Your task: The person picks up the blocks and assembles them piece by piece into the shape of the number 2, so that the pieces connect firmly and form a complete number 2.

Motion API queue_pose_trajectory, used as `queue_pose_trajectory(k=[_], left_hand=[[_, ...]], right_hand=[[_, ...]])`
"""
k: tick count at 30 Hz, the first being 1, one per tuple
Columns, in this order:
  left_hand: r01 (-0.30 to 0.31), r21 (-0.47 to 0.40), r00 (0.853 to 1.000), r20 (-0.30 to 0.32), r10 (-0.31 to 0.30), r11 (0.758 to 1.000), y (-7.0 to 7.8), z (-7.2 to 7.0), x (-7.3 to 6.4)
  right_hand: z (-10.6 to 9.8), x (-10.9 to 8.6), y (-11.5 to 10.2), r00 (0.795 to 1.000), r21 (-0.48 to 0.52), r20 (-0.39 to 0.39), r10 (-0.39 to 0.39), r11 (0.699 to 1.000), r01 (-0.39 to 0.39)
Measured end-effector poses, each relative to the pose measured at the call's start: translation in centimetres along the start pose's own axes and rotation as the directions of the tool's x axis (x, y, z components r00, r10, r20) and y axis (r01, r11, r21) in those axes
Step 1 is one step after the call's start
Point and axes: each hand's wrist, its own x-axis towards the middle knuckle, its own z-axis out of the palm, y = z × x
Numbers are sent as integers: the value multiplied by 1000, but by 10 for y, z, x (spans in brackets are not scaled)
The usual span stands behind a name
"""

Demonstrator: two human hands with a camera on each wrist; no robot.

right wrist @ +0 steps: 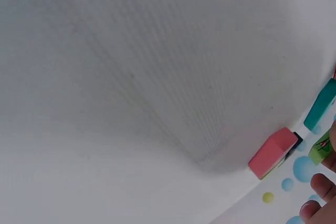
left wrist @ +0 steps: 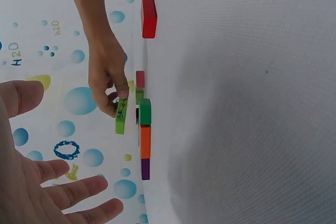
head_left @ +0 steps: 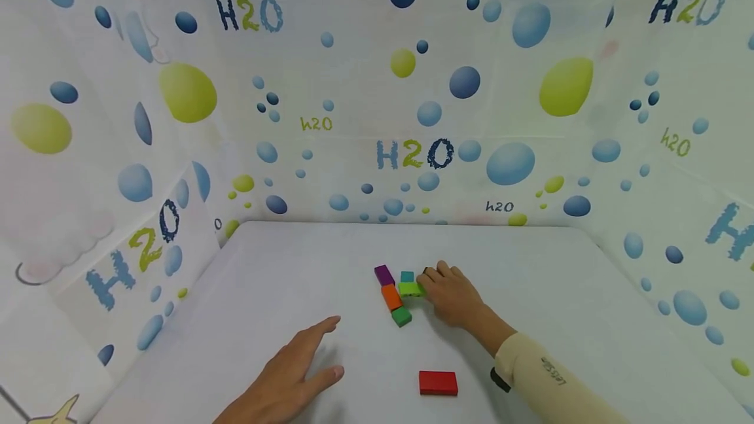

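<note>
My right hand (head_left: 452, 296) pinches a lime green block (head_left: 410, 289) between thumb and fingers. Dark marks show on that block's face in the left wrist view, where it hangs just above the tabletop. Left of it a purple block (head_left: 385, 275), an orange block (head_left: 391, 297) and a green block (head_left: 402, 317) lie end to end in a slanting row. Behind the held block sits a teal block (head_left: 407, 276). A pink block (right wrist: 273, 153) appears in the right wrist view. My left hand (head_left: 283, 371) hovers at front left, fingers spread, holding nothing.
On the white table (head_left: 265, 293), a red block (head_left: 438, 383) lies near the front, apart from the others. A white curtain (head_left: 353, 84) printed with blue and green bubbles surrounds the table at the back and sides.
</note>
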Motion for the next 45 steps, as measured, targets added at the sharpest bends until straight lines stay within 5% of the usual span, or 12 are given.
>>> queue_pose_trajectory(k=[7,13,16,21,25,30,45], left_hand=[[2,48,999,-47,1,999,0,0,0],[17,46,998,-56,-14,999,0,1,0],[27,32,999,-46,-26,999,0,1,0],[44,13,999,-31,-44,999,1,0,1],[43,9,999,-23,-43,999,0,1,1],[34,13,999,-10,-34,999,1,3,2],[20,97,1000,-3,-20,995,10,7,10]], right_hand=[[-6,-2,-5,999,166,-45,25,986,-17],[-5,-6,-8,992,386,-9,123,916,-110],[-3,-9,-8,981,498,24,195,848,-181],[-1,-10,-7,951,665,92,295,693,-279],[-1,-14,-9,933,752,108,344,586,-303],[-4,-21,-13,924,823,104,368,489,-288],[-13,-33,-46,975,893,124,187,407,-191]])
